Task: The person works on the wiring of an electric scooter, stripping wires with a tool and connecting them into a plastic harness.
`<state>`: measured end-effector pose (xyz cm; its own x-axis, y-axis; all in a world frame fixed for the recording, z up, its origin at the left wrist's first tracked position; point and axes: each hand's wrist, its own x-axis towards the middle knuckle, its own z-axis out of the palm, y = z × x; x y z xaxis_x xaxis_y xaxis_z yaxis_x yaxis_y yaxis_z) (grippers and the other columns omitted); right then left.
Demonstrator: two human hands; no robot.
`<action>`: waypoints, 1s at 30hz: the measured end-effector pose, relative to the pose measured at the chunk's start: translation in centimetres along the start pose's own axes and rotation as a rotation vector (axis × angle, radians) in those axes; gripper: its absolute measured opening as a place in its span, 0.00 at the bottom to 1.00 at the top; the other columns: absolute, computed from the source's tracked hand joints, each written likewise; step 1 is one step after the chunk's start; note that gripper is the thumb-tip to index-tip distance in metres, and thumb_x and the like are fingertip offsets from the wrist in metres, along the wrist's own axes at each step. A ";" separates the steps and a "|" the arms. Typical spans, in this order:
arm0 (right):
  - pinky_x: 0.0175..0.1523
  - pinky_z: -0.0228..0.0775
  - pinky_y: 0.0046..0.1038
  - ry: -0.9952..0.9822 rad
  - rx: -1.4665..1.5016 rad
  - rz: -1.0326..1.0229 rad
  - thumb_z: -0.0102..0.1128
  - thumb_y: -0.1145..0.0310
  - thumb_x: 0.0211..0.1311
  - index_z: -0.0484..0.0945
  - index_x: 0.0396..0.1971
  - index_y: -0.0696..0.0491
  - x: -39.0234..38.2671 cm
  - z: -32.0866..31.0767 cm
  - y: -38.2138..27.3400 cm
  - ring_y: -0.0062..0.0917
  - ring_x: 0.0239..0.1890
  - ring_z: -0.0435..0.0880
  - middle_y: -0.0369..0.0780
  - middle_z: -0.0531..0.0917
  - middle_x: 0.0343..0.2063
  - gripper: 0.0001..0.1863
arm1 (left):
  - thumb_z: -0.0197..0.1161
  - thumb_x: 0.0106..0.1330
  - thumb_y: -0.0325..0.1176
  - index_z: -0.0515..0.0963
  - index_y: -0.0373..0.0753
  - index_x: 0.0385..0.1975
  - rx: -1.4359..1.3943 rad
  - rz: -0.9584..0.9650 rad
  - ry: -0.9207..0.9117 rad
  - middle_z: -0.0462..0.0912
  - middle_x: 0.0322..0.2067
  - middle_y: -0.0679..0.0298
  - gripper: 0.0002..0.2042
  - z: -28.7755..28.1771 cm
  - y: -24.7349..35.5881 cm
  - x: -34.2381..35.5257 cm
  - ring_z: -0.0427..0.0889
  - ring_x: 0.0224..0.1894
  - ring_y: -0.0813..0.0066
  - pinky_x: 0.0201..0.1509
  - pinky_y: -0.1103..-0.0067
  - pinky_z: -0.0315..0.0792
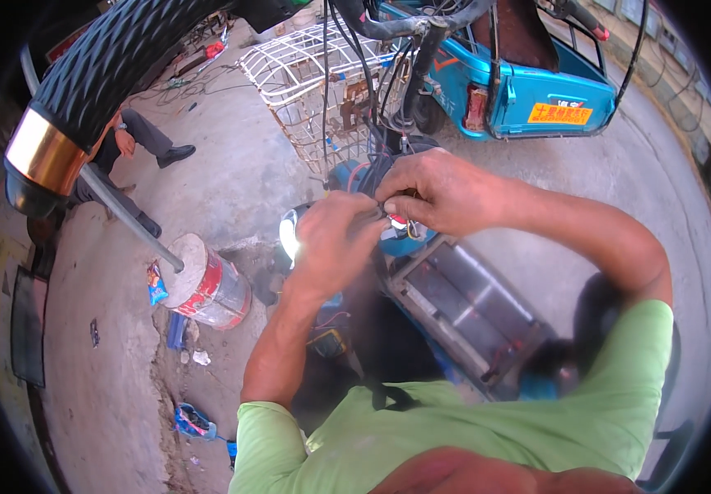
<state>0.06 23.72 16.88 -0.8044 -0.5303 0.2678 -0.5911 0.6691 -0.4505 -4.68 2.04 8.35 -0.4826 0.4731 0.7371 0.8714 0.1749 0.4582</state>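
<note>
Dark, thin and loosely tangled: the wires (383, 169) we are looking at run down from the handlebar stem and gather just below and to the right of the white wire basket (302, 99), our landmark. A pinkish strand curves out of the bundle. Among the fingertips, farther below the basket, sits a small red-and-white piece (399, 221), glossy, with a bit of yellow wire beside it. Its far side is covered, so we cannot make out its full shape.

Our right hand (442, 196), below and right of the basket, has thumb and bent forefinger drawn to a narrow pinch on the wires. Our left hand (337, 235), directly below the basket, has its fingers bent toward the same spot; it is blurred, and we cannot tell what it grips. Next to it a lamp (290, 233) glares white.

Farther below and right of the basket: an open tray (400, 288) with long dark blocks inside. Below and left: a red-and-silver bucket (219, 290). Right: a blue cargo tricycle (520, 107).
</note>
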 end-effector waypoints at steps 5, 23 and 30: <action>0.48 0.77 0.40 0.101 -0.045 -0.055 0.64 0.72 0.62 0.84 0.40 0.61 0.2 0.7 0.8 0.44 0.41 0.85 0.48 0.85 0.37 0.09 | 0.73 0.61 0.28 0.80 0.33 0.38 -0.066 -0.153 -0.015 0.84 0.33 0.54 0.10 -0.3 1.0 0.9 0.86 0.32 0.60 0.38 0.70 0.79; 0.39 0.72 0.21 0.158 0.430 0.438 0.61 0.68 0.72 0.82 0.40 0.58 -0.3 1.9 2.2 0.15 0.31 0.78 0.33 0.82 0.29 0.08 | 0.63 0.62 0.39 0.72 0.42 0.23 -0.431 0.512 -0.357 0.72 0.22 0.64 0.11 5.6 11.1 -2.8 0.77 0.22 0.62 0.29 0.63 0.71; 0.42 0.69 0.18 -0.029 0.622 0.481 0.66 0.75 0.67 0.80 0.37 0.57 0.9 0.8 1.2 0.12 0.34 0.77 0.30 0.81 0.30 0.04 | 0.68 0.68 0.42 0.81 0.39 0.42 -0.419 0.061 -0.332 0.82 0.34 0.57 0.14 1.1 3.1 -8.1 0.83 0.37 0.53 0.41 0.64 0.77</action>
<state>-1.35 23.61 15.88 -0.9566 -0.2752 -0.0962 -0.0292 0.4185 -0.9077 2.02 -0.27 3.25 -0.3192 0.7310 0.6032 0.7547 -0.1889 0.6283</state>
